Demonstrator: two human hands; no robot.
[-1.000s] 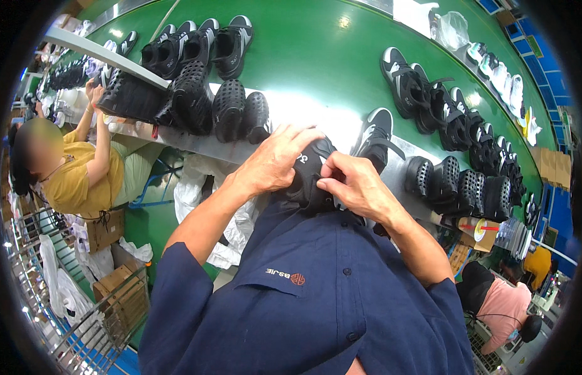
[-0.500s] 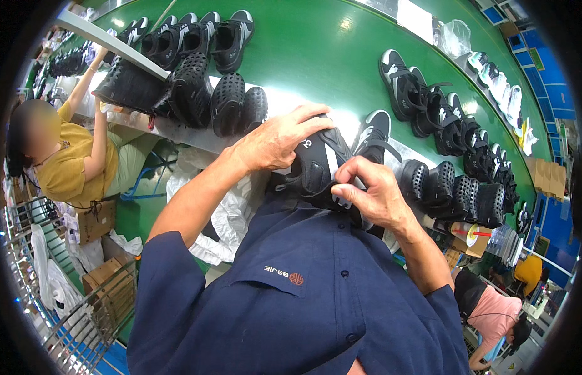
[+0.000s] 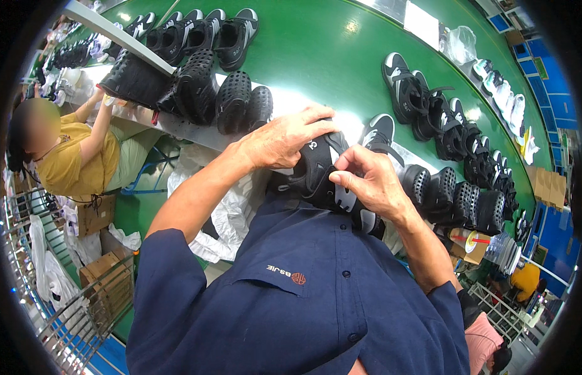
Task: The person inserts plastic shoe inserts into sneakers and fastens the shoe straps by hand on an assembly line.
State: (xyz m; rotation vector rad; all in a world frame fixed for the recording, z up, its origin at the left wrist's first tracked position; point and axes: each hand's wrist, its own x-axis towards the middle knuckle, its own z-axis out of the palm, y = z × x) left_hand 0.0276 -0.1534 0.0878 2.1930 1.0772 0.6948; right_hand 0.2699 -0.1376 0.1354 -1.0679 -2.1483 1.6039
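Observation:
A black sneaker [image 3: 311, 178] with white and grey parts is held against the front of my dark blue shirt, its toe end pointing toward my lower right. My left hand [image 3: 289, 139] is wrapped over its heel and collar, the fingers curled around the edge. On its upper side, my right hand [image 3: 369, 181] pinches the end of a black strap between thumb and forefinger. The hands partly cover the shoe's opening. Just beyond my right hand, another black and white sneaker [image 3: 379, 132] stands on the bench edge with its strap loose.
Black perforated shoe forms [image 3: 233, 103] stand along the metal ledge at left, with more forms [image 3: 441, 190] at right. Rows of sneakers [image 3: 400, 87] sit on the green bench [image 3: 316, 50]. A co-worker in yellow [image 3: 78, 150] works at left beside a wire cart [image 3: 84, 312].
My right hand has moved slightly up and left across the shoe, still pinching. The yellow-clad co-worker has lowered a raised arm. A person in pink at lower right has shifted downward.

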